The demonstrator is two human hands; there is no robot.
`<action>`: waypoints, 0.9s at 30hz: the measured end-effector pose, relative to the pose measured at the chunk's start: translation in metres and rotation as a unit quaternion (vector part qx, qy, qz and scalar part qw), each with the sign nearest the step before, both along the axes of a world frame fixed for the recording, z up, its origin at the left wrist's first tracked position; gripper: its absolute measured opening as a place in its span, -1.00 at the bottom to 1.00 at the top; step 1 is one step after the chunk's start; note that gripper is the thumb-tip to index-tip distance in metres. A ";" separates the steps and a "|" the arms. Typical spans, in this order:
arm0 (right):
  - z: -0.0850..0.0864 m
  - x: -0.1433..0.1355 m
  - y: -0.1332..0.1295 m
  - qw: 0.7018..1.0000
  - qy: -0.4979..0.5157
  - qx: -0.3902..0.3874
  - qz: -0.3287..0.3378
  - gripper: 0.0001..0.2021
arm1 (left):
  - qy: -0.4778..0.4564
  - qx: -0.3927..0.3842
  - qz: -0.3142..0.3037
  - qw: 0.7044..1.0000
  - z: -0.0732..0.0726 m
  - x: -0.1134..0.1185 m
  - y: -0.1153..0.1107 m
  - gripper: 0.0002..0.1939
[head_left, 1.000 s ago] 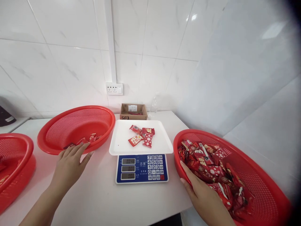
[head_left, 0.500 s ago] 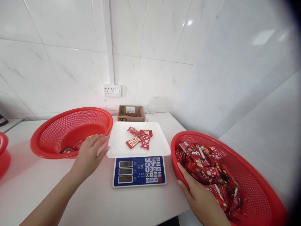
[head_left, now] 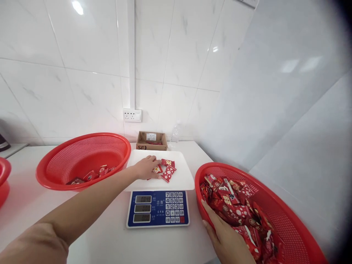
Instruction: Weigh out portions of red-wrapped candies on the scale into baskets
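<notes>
My left hand [head_left: 148, 167] is over the left part of the white weighing tray [head_left: 181, 181], fingers curled around red wrapped packets there. A dotted red packet [head_left: 168, 173] and another red packet [head_left: 168, 162] lie beside its fingertips. Below the tray is the scale's blue panel [head_left: 158, 209] with displays and keys. My right hand [head_left: 224, 233] grips the near left rim of the right red basket [head_left: 295, 220], which holds many red packets [head_left: 233, 200]. The left red basket [head_left: 82, 146] has several packets [head_left: 91, 175] at its near side.
A small cardboard box [head_left: 152, 146] stands behind the tray, with a clear plastic bottle [head_left: 175, 133] beside it. Part of another red basket [head_left: 4, 172] shows at the left edge. A tiled wall with a socket [head_left: 132, 115] rises behind the white table.
My left hand has moved right, from the left basket's rim onto the tray's packets. More packets show in the left basket. My right hand remains on the right basket's rim.
</notes>
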State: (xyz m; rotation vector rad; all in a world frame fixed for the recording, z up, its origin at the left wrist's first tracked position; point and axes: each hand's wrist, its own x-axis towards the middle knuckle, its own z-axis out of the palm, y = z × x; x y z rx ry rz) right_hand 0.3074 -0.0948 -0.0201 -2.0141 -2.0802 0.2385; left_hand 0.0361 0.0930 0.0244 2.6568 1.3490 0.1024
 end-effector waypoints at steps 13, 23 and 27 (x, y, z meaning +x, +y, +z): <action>0.006 -0.004 0.001 0.999 -0.007 -0.037 -0.019 -0.48 | -0.038 -0.046 0.073 0.996 0.016 0.041 0.006 -0.44; 0.008 -0.005 -0.001 0.999 0.012 -0.039 -0.018 -0.48 | 0.038 -0.112 -0.011 0.993 0.020 0.072 0.015 -0.53; 0.006 -0.004 0.000 1.000 -0.001 -0.018 -0.013 -0.50 | 0.012 -0.080 0.010 0.997 0.014 0.071 0.010 -0.63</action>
